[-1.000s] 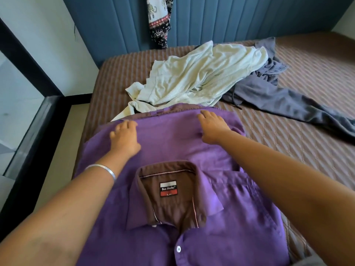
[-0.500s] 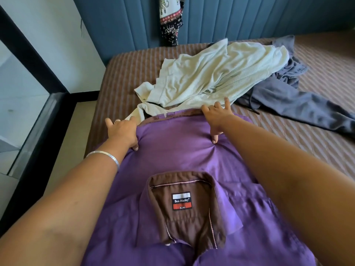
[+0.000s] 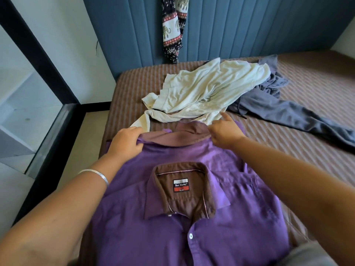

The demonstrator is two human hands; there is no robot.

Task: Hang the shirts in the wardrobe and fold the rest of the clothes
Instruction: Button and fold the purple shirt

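Observation:
A purple shirt (image 3: 192, 217) with a brown collar and a red-white label lies on the bed, collar towards me, partly folded. My left hand (image 3: 124, 143) grips its far edge at the left, lifting the fabric so the brown inner side (image 3: 178, 137) shows. My right hand (image 3: 224, 133) pinches the same far edge at the right, index finger sticking out. Just beyond lie a crumpled cream shirt (image 3: 207, 93) and grey trousers (image 3: 284, 110).
The brown striped bed (image 3: 307, 143) runs to the right. A blue padded headboard (image 3: 240, 27) stands behind, with a patterned elephant-print cloth (image 3: 172, 27) hanging over it. A black-framed glass panel (image 3: 48, 135) and a strip of floor are at the left.
Both hands went from lying flat on the purple shirt to taking hold of its far edge and raising it, turning the brown underside up. The camera has moved back a little.

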